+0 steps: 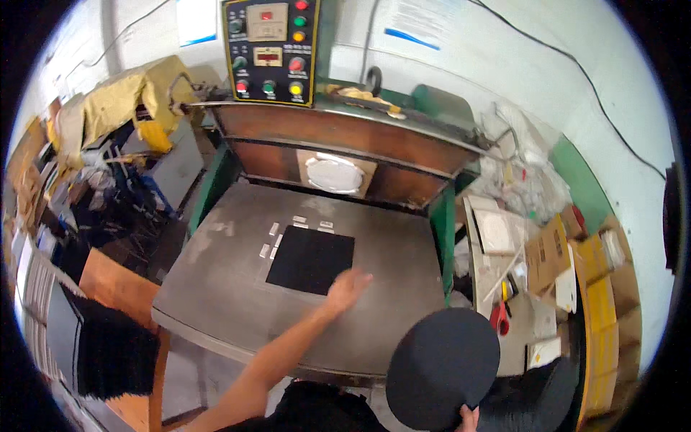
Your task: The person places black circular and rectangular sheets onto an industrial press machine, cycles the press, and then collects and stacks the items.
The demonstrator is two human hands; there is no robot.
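A black square sheet (pixel 311 259) lies on the machine's grey metal bed (pixel 392 288). Several small white blocks (pixel 274 229) sit along its left and far edges. My left hand (pixel 348 290) reaches over the sheet's near right corner, fingers stretched out to the right; whether it touches the sheet is hard to tell. In my right hand (pixel 468 417) is a flat black disc (pixel 443 369), gripped by its lower edge and held up in front of the bed's near right corner. Most of that hand is hidden behind the disc.
Behind the bed rises a brown plate (pixel 259 150) bearing a white oval pad (pixel 335 174). A control panel (pixel 270 54) stands above it. At right, a side table (pixel 522 324) holds red-handled scissors (pixel 499 318) beside cardboard boxes (pixel 601 317). Black sheets (pixel 115 345) are stacked at left.
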